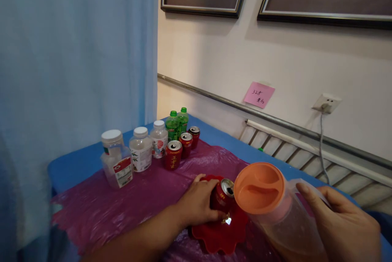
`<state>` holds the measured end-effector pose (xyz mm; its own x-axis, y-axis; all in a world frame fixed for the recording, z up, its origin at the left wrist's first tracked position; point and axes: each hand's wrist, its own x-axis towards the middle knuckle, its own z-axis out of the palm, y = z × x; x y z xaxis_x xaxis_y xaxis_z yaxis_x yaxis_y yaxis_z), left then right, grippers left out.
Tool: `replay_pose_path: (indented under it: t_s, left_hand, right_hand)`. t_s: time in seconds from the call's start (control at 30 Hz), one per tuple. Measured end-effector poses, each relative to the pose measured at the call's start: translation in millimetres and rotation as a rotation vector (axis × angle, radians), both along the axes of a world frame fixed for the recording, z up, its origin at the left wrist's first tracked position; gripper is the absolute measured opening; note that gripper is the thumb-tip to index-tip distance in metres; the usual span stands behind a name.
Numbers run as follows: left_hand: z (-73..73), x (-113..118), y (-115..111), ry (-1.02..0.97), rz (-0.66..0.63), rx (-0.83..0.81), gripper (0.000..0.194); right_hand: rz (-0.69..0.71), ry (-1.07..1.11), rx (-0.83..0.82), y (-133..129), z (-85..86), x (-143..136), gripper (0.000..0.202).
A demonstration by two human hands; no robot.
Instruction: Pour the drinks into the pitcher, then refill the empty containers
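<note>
l hand (pixel 200 202) on can (pixel 223 196), r w/ pitcher (pixel 284 217)

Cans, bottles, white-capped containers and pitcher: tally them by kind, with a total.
Red cans: 4
Green bottles: 2
White-capped clear containers: 3
Orange-lidded pitcher: 1
Total: 10

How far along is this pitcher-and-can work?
Already done: the can is open and over the red dish. In hand: the left hand grips it; the right hand tilts the pitcher towards it. Probably left: pouring, since liquid shows in the pitcher but no stream is visible.
</note>
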<state>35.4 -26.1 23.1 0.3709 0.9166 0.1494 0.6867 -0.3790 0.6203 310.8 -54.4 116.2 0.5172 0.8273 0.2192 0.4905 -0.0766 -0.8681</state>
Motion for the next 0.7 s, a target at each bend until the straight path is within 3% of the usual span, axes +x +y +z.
replay_pose_path:
  t_s: [0.7]
  left_hand:
    - [-2.5,-0.9,0.6,-0.015,0.004,-0.005,0.075]
  right_hand:
    - [-0.001,0.015,-0.012,0.4,-4.7,4.9,0.045]
